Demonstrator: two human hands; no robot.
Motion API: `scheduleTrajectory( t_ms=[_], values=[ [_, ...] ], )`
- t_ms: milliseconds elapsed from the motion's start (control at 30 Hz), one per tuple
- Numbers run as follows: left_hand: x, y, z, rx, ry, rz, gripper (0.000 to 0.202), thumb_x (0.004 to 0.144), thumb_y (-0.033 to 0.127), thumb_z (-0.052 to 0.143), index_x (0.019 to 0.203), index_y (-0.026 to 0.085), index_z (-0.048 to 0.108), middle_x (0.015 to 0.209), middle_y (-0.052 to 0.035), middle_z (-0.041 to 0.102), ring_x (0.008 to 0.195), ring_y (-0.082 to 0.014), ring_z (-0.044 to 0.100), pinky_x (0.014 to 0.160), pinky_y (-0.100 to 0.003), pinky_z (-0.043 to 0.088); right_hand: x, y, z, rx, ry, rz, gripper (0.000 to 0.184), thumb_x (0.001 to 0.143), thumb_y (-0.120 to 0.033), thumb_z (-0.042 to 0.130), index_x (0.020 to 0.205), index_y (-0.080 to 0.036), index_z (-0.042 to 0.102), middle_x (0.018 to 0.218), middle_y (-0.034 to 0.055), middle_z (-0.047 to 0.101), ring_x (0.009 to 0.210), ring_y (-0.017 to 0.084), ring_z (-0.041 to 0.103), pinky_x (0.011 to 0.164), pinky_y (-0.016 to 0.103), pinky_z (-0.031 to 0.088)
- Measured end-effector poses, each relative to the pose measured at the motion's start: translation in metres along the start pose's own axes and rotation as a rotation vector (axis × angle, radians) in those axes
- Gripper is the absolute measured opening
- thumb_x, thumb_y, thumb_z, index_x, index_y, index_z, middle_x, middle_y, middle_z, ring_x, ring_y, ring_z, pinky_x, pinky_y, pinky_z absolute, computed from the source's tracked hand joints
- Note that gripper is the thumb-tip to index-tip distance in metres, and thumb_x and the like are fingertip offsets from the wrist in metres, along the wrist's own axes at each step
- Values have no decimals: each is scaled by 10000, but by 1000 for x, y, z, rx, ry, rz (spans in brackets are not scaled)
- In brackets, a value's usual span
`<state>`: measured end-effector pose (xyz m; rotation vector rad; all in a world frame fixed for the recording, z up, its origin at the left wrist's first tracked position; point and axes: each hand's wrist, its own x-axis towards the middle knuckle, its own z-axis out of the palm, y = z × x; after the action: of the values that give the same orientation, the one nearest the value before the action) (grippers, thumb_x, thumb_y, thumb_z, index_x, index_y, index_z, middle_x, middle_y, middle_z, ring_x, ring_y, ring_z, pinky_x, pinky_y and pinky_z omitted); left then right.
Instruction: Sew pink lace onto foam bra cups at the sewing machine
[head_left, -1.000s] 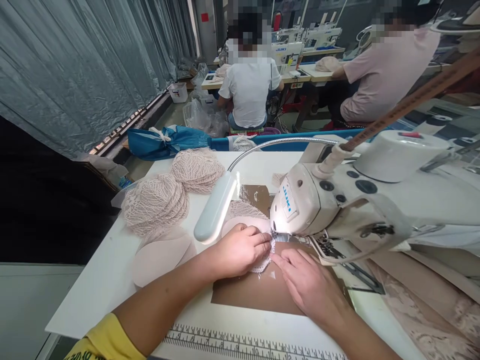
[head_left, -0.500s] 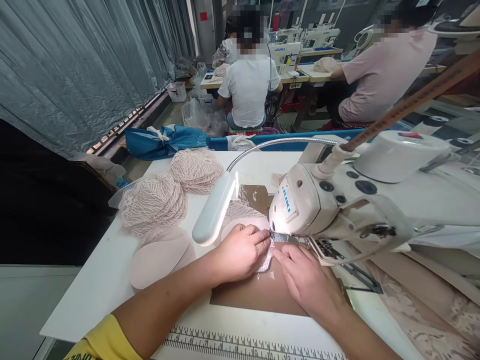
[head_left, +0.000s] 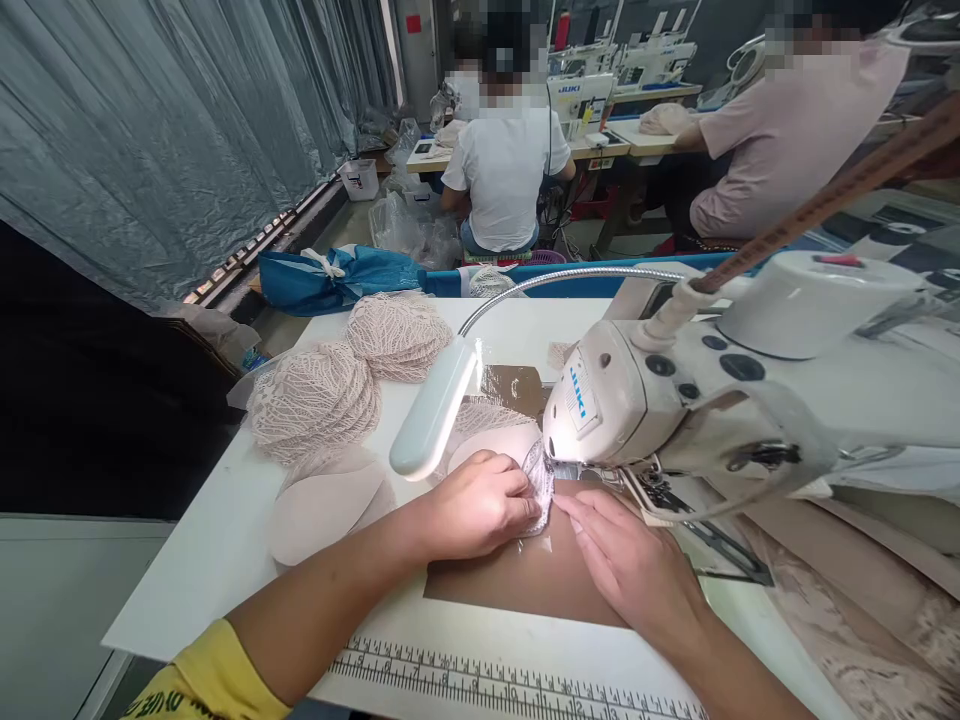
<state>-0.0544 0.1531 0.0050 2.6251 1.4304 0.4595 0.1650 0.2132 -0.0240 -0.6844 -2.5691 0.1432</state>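
On our white desk (head_left: pixel 195 590), we list: stacked beige rounded lace pieces (head_left: pixel 313 400); nearer us, smooth beige rounded fabric pieces (head_left: pixel 322 512); our left hand (head_left: pixel 476 505), curled, holding a pale lace-edged fabric piece (head_left: pixel 540 485) over a flat brown sheet (head_left: pixel 517 588); our right hand (head_left: pixel 634 560), fingertips at that piece's edge, pinching or merely touching we cannot tell; one white JUKI sewing machine (head_left: pixel 630 395), beside the piece.

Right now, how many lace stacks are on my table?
2: the near stack and the far stack behind it, both left of the lamp. Others could be hidden.
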Motion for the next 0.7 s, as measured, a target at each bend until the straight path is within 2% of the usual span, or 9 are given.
scheduleTrajectory(
  t_ms=[167, 267, 367, 467, 700],
  values=[
    [1, 1, 0, 26, -2, 11, 292, 970, 293, 447, 879, 163, 693, 762, -56, 611, 759, -174, 490, 758, -321, 379, 1, -1, -2, 40, -2, -4, 321, 897, -122, 395, 1071, -172, 661, 917, 39, 697, 789, 161, 616, 676, 264, 448],
    [1, 1, 2, 23, -4, 22, 288, 979, 286, 429, 919, 155, 677, 955, -74, 665, 839, -180, 523, 793, -325, 392, 4, -4, -3, 30, -49, -72, 378, 861, -58, 369, 1082, -145, 663, 861, 39, 674, 736, 151, 599, 652, 255, 438],
    [2, 0, 5, 50, -1, 14, 266, 981, 255, 417, 1099, 152, 632, 1187, -80, 635, 896, -185, 531, 802, -333, 400, 5, -6, -2, -22, -65, -109, 382, 845, -43, 362, 1028, -135, 684, 762, 37, 630, 664, 150, 561, 619, 259, 417],
    [4, 0, 6, 79, -29, -16, 303, 978, 238, 407, 1208, 152, 584, 1250, -76, 614, 881, -192, 520, 765, -336, 406, 4, -6, 0, -61, -79, -116, 388, 832, -33, 368, 1020, -139, 691, 730, 34, 606, 629, 152, 528, 592, 267, 393],
    [5, 1, 3, 71, -80, -48, 332, 973, 225, 387, 1231, 149, 580, 1310, -59, 583, 895, -205, 498, 785, -343, 413, 3, -8, 0, -100, -85, -126, 413, 789, -14, 393, 1043, -141, 692, 749, 35, 619, 642, 159, 524, 588, 279, 375]
  ],
)
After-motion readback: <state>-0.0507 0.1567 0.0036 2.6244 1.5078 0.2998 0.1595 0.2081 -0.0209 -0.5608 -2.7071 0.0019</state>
